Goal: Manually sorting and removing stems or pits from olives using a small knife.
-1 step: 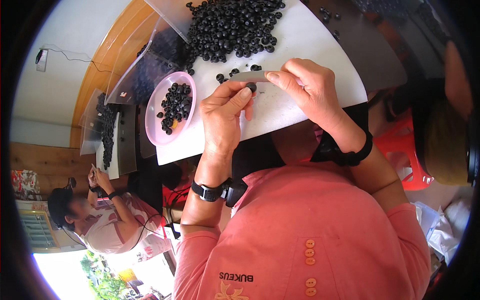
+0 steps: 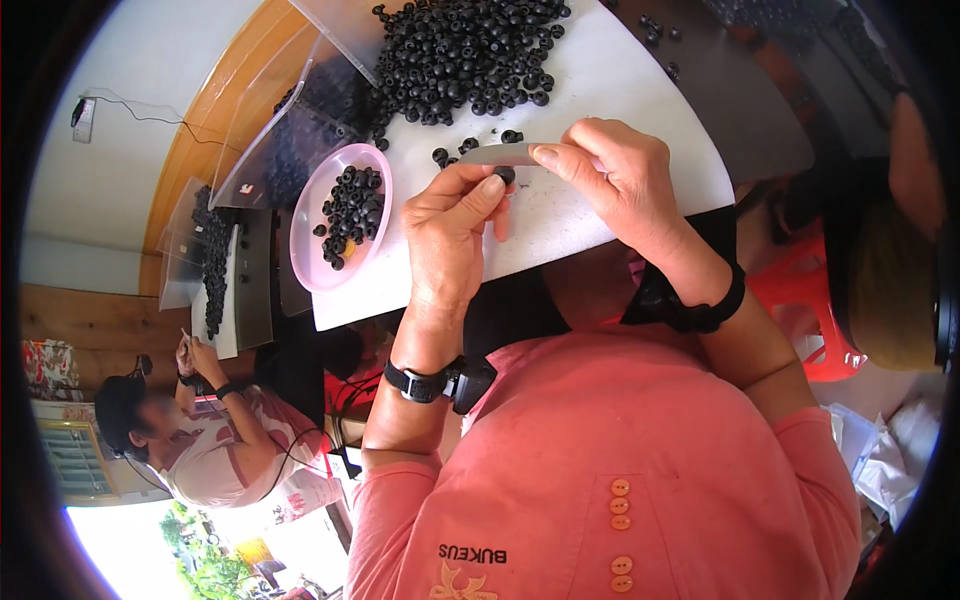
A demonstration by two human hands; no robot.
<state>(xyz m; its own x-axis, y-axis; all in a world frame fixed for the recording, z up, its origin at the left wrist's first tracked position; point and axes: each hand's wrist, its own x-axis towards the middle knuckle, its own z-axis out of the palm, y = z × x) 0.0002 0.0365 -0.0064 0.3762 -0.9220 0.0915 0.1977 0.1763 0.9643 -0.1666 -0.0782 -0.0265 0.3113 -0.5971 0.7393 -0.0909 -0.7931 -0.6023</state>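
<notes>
Between the thumb and fingers of my left hand (image 2: 448, 225) is a small round black part (image 2: 504, 175), pinched above the white table top. My right hand (image 2: 622, 180) grips a thin grey blade-like strip (image 2: 500, 154), which reaches left across the top of the black part. Whether the strip touches the part I cannot tell. Just beyond my fingers lie several loose black parts (image 2: 440, 157). A pink oval tray (image 2: 384, 195) with more black parts and a yellow piece stands left of my left hand.
A large heap of black parts (image 2: 465, 60) covers the far end of the white table (image 2: 650, 110), beside a clear plastic panel (image 2: 270, 130). At left another person (image 2: 230, 440) works at a similar table. A red plastic stool (image 2: 810, 300) is on the right.
The black part and my left fingers have shifted very slightly to the right. Otherwise both hands keep nearly the same pose.
</notes>
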